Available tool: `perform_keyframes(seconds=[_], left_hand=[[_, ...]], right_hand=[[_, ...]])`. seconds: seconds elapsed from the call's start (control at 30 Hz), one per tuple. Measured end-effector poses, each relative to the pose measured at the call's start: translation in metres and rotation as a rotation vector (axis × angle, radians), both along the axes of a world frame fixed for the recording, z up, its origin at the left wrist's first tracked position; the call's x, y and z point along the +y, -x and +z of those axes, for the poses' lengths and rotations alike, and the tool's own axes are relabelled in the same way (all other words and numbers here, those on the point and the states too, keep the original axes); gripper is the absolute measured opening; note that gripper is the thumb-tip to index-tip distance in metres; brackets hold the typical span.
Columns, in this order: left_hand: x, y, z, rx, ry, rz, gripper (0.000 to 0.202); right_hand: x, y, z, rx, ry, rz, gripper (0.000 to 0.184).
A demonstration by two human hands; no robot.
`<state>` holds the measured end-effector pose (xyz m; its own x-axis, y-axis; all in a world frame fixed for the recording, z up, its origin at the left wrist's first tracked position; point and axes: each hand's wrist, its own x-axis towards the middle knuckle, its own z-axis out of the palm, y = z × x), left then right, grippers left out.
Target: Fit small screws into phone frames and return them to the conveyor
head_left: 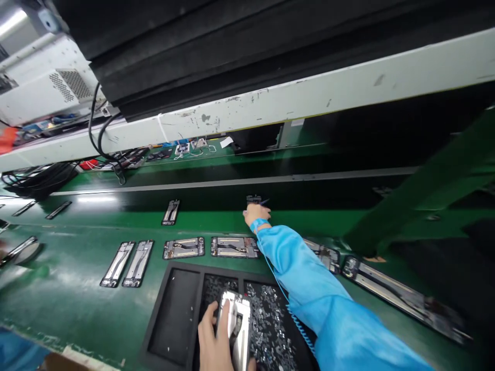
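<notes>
At the bottom middle, my left hand is closed around an opened phone, its silvery inner side up and tilted over the black tray. My right hand reaches far forward to the sunken green strip and is closed on another opened phone, whose far end shows past the fingers. A thin dark pointed tool sticks out at the right of this hand; its kind is unclear. A blue band with a coiled cord circles my right wrist. The tray's compartments hold many small shiny parts.
Several opened phones lie along the green bench, such as a sideways one and an upright pair. Another phone lies on the strip. A pale shelf beam crosses above; a green post stands right. Another person's hand shows at left.
</notes>
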<state>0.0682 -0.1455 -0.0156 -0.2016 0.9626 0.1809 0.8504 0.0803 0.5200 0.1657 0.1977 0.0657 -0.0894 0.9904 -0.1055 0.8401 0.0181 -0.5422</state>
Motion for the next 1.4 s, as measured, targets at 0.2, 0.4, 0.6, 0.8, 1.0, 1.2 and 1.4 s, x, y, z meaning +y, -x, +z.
perform_keyframes(seconds=[0.2,0.4,0.6,0.8,1.0,1.2,1.4], left_hand=[[0.133,0.07,0.075,0.051,0.127,-0.005,0.086],[0.318,0.07,0.057,0.16,0.181,0.157,0.047],[0.371,0.052,0.021,0.274,0.152,0.252,0.045],[0.374,0.049,0.024,0.327,0.155,0.178,0.05],[0.301,0.051,0.059,0.283,0.14,-0.378,0.034],[0.169,0.062,0.058,0.137,0.222,-1.021,0.019],[0.151,0.065,0.041,0.084,0.186,-1.077,0.028]], right_hand=[[0.001,-0.038,0.036,-0.157,-0.014,0.013,0.035],[-0.178,-0.047,0.022,-0.257,-0.212,0.176,0.031],[-0.333,-0.024,-0.056,-0.354,-0.496,0.251,0.036],[-0.292,-0.045,-0.04,-0.215,-0.458,0.466,0.041],[-0.207,-0.098,-0.025,0.718,0.076,0.316,0.064],[-0.204,-0.095,-0.059,0.857,0.381,0.177,0.04],[-0.206,-0.085,-0.055,0.697,0.372,0.289,0.035]])
